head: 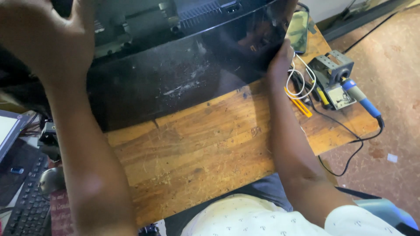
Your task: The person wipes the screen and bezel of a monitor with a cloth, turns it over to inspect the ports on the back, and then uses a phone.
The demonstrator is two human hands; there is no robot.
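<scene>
A large black flat panel [175, 83], dusty and scratched, like the back cover of a screen, lies across the far part of a worn wooden table [197, 148]. My right hand [280, 59] grips the panel's right edge. My left hand [48, 30] is raised close to the camera at the top left, fingers spread over the panel's left side; whether it grips the panel is hidden. Beyond the panel's top edge, grey metal parts and vents [175, 17] of a device show.
At the table's right end stand a soldering iron stand [334, 72] with a blue-handled iron [361, 98], white and black cables [302, 81], a yellow tool [299, 102] and a phone [298, 30]. A keyboard [28, 209], mouse [50, 179] and screen [6, 131] sit left.
</scene>
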